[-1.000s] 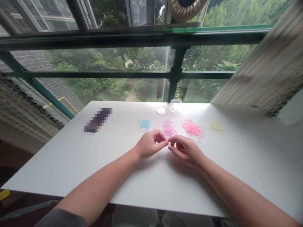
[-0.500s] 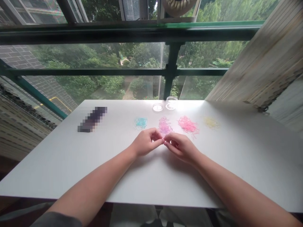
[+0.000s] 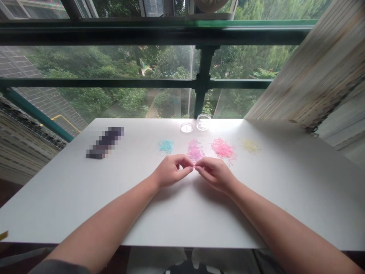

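My left hand (image 3: 172,170) and my right hand (image 3: 216,173) meet fingertip to fingertip above the table's middle. Each is closed in a pinch. Between the tips shows a tiny pinkish-purple bit that looks like a small rubber band, mostly covered by the fingers. Right behind them lies a pile of purple rubber bands (image 3: 195,149), its near edge partly hidden by the hands. A pink pile of rubber bands (image 3: 222,148) lies to its right and a turquoise pile (image 3: 165,146) to its left. Farther right is a thin yellow pile (image 3: 251,145).
Two clear round containers (image 3: 187,128) (image 3: 203,123) stand at the back edge of the white table (image 3: 85,198). A blurred-out dark object (image 3: 105,143) lies at the left. Behind the table run a green railing (image 3: 114,83) and window; a curtain (image 3: 296,72) hangs at the right.
The view has shifted slightly, so everything sits a little farther left. Both hands stay pinched together at the fingertips, with the fingers moving only slightly.
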Demonstrator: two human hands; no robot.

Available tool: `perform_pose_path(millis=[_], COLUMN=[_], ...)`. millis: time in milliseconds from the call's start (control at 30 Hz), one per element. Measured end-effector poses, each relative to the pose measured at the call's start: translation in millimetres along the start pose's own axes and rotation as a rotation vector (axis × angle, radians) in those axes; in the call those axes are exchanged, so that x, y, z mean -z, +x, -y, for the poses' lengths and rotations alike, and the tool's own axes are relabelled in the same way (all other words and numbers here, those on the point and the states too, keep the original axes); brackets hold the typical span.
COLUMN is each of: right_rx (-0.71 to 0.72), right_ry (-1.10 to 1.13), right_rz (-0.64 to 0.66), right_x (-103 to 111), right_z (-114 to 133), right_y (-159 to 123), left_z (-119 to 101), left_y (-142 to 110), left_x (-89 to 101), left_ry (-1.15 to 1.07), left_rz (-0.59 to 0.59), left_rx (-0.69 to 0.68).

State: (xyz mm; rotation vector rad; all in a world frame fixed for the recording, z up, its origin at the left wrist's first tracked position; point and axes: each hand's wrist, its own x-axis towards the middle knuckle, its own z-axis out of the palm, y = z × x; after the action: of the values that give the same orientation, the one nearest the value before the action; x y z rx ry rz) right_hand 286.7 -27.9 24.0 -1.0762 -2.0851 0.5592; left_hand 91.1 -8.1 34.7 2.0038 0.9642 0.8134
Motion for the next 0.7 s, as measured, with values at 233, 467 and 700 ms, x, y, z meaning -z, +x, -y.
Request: perform_pose_path(millis=[233, 467, 700], right_rx=[-0.009, 0.009, 0.016], right_ry=[-0.017, -0.018, -0.044], right_rz=[0.000, 0.004, -0.004], right_x=[4.0, 2.9, 3.8], right_z=[-4.1, -4.1, -5.9], right_y=[-0.4, -0.5, -0.4], left_z=[3.2, 3.1, 3.6], left_y=[1.3, 1.8, 1.8], left_x=[1.3, 0.5, -0.5], left_ry=[0.053, 0.060, 0.082], left_rz=[-0.008, 0.002, 0.009], left_rx=[0.016, 0.014, -0.004])
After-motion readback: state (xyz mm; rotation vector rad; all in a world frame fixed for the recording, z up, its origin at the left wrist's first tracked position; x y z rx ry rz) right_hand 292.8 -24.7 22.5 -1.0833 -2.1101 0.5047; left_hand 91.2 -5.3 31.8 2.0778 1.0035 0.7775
